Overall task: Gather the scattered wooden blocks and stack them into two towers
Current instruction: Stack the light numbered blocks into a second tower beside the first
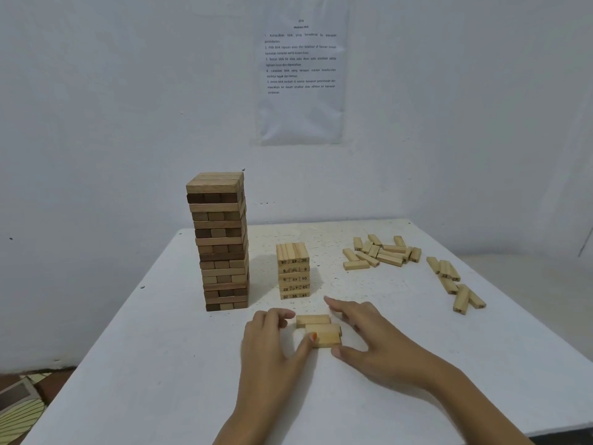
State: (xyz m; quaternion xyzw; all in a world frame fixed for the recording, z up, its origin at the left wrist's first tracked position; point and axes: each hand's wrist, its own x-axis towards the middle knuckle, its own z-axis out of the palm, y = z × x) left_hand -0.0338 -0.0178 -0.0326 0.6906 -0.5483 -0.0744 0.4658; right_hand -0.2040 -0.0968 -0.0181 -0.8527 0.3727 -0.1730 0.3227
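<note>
A tall tower of brown wooden blocks (221,242) stands at the table's left. Beside it, a shorter tower of pale numbered blocks (293,272) stands mid-table. In front of it lie three pale blocks (322,330) side by side, flat on the table. My left hand (272,342) touches their left ends with thumb and curled fingers. My right hand (372,335) touches their right ends, index finger stretched out, thumb at the near corner. Loose pale blocks lie in a pile (382,252) at the far right, and more (455,284) are scattered near the right edge.
The white table (160,364) is speckled around its middle. A printed sheet (301,75) hangs on the white wall behind. Patterned floor (22,403) shows at the lower left, beyond the table's left edge.
</note>
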